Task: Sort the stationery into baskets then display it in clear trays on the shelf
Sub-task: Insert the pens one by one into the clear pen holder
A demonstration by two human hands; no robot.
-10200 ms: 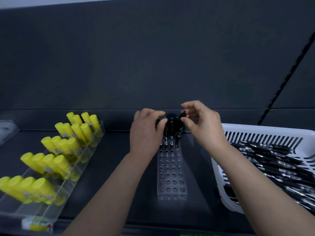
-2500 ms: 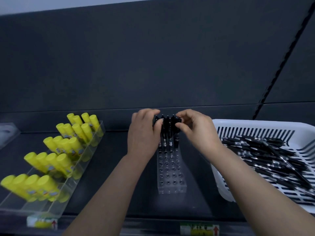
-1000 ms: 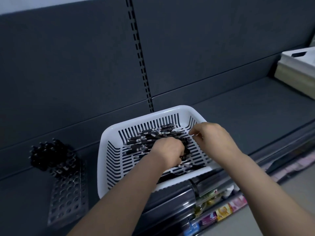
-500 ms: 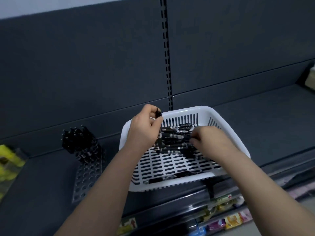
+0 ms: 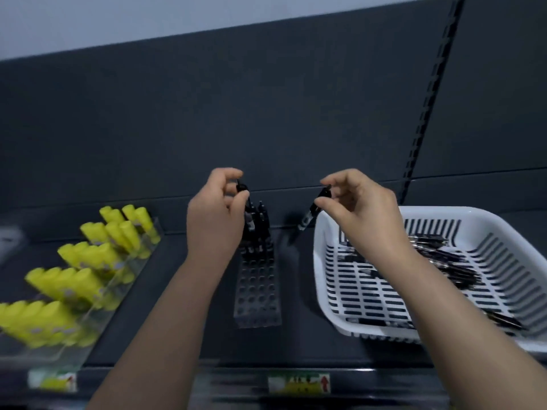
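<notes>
A clear pen tray [image 5: 257,294] with rows of holes stands on the dark shelf, and several black pens [image 5: 260,229] stand upright in its far rows. My left hand [image 5: 216,217] pinches a black pen [image 5: 243,192] by its top, just above those standing pens. My right hand [image 5: 359,213] pinches a second black pen [image 5: 310,214], which hangs tilted between the tray and the white basket [image 5: 331,261]. Several more black pens [image 5: 444,258] lie loose in the basket at the right.
A clear tiered tray [image 5: 124,267] of yellow glue sticks [image 5: 88,261] stands at the left. The shelf's dark back panel [image 5: 266,113] rises behind. Price labels [image 5: 299,383] sit on the shelf's front edge. A slotted upright [image 5: 426,99] runs up at the right.
Both hands have come out of the basket, each with a black pen, and moved left to the pen tray. My view has swung back left, bringing the glue sticks into sight.
</notes>
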